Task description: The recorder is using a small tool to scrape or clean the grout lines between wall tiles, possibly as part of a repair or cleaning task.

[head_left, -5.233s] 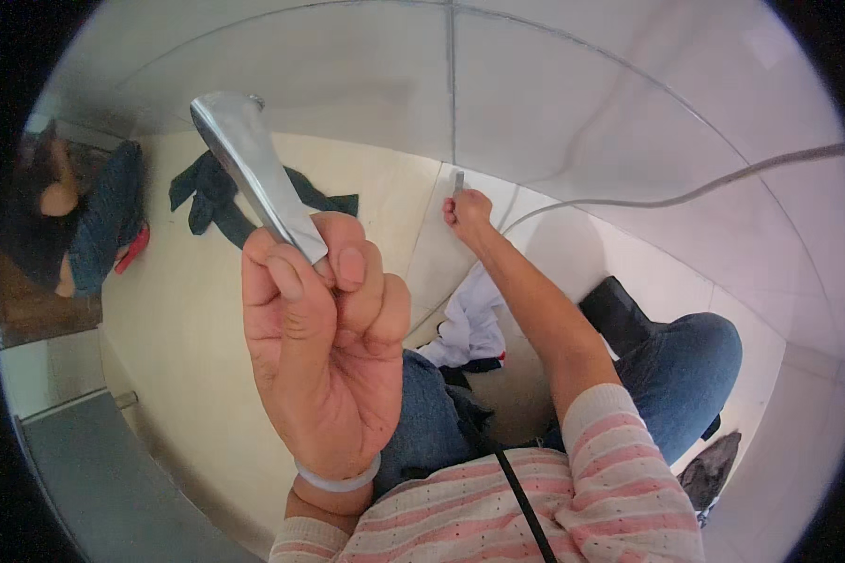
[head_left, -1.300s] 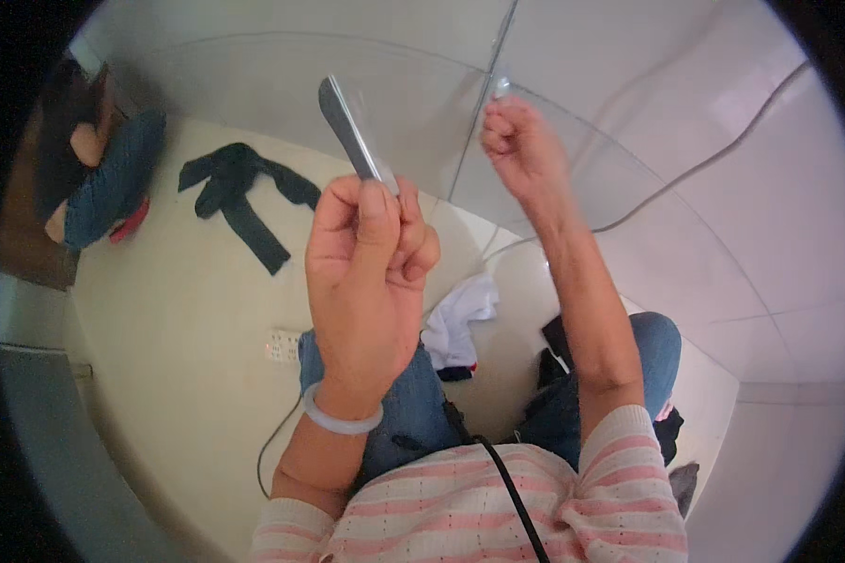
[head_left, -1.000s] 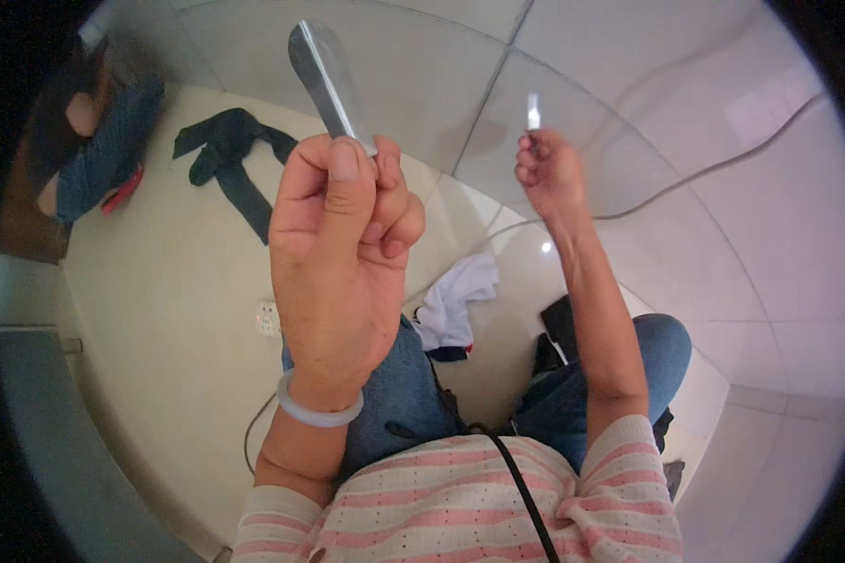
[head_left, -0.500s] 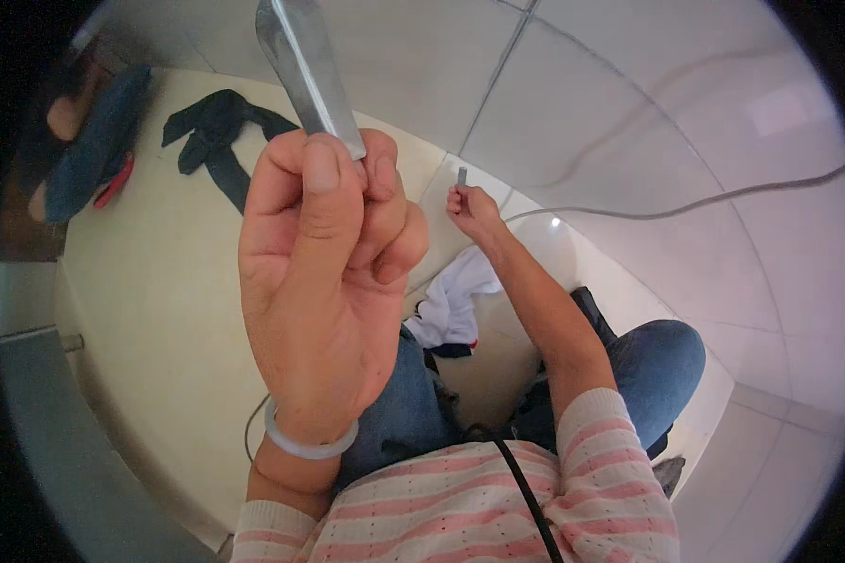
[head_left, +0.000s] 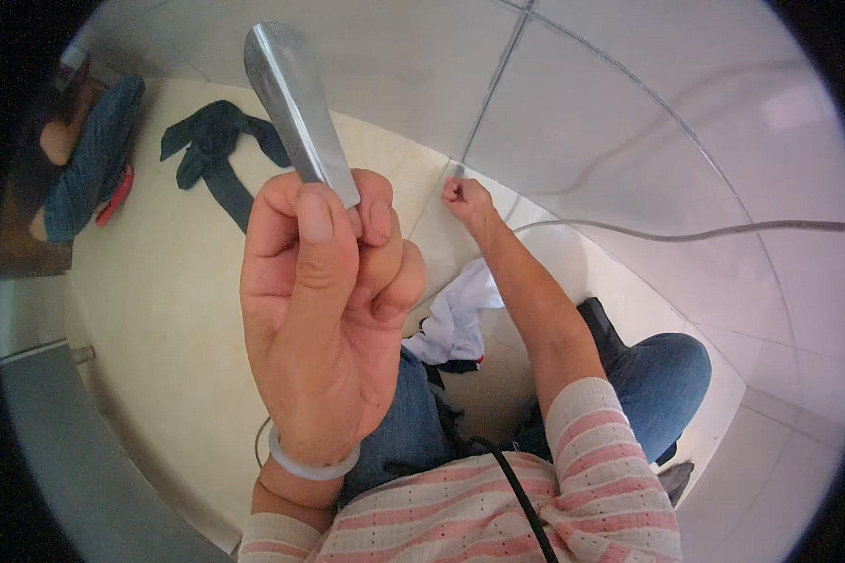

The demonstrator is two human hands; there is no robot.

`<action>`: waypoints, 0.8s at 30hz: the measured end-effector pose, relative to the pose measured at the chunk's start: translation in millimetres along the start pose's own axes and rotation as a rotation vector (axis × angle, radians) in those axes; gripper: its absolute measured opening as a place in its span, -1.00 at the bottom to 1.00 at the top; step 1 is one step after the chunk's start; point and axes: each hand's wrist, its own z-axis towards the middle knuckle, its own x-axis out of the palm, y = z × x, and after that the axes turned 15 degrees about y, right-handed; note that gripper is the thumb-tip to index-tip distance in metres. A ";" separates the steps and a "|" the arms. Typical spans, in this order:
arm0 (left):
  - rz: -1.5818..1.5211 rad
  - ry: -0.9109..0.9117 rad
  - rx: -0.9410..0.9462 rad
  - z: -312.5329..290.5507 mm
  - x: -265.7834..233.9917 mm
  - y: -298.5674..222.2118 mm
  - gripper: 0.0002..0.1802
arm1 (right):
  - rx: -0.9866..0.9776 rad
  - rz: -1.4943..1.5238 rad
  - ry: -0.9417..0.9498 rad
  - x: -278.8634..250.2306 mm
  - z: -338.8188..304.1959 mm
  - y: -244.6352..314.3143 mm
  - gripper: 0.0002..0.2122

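Observation:
My left hand (head_left: 324, 310) is raised close to the camera, with a pale band at its wrist. Its thumb and fingers pinch the narrow lower end of a shiny metal shoehorn (head_left: 296, 98), which tilts up and left, its wide rounded end on top. My right hand (head_left: 468, 200) is stretched far forward near the wall's foot, fingers closed. A small grey piece (head_left: 459, 171) pokes up from that fist; its lower part is hidden and its kind cannot be made out.
Dark cloth (head_left: 218, 141) lies on the pale floor, beyond my left hand. White cloth (head_left: 455, 314) with dark edges lies below my right forearm. A grey cable (head_left: 667, 233) runs along the tiled wall (head_left: 620, 122). At far left, another person's jeans-clad leg (head_left: 94, 159) shows.
The shoehorn and my left hand sit lower in view, so the shoehorn's rounded top now shows. My right fist has shifted slightly, and less of the grey piece shows.

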 end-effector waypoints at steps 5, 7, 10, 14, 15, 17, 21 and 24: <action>0.020 -0.012 -0.004 2.7 1.6 2.1 -0.88 | -0.016 -0.015 -0.029 0.7 4.6 5.7 -0.94; 0.042 -0.032 -0.011 3.5 2.9 2.1 -0.87 | 0.011 0.068 -0.076 4.1 4.7 2.8 -0.95; 0.028 -0.054 -0.013 5.8 5.5 4.2 -0.85 | -0.020 0.059 -0.054 4.2 2.7 -0.4 -0.95; 0.005 -0.065 -0.018 8.9 10.5 8.5 -0.85 | -0.077 0.006 0.049 -5.9 5.4 9.9 -0.96; 0.023 -0.063 -0.016 7.7 9.2 7.6 -0.86 | -0.067 0.010 0.028 -0.4 2.2 4.1 -0.95; 0.044 -0.064 -0.013 5.7 7.5 6.3 -0.86 | -0.054 0.016 0.010 12.7 -2.6 -4.6 -0.94; 0.022 -0.053 -0.005 4.2 11.1 6.1 -0.87 | -0.054 0.044 0.028 26.0 -11.8 2.4 -0.94; 0.009 -0.030 0.002 0.9 14.3 4.8 -0.88 | -0.044 0.066 0.068 33.4 -20.5 7.3 -0.95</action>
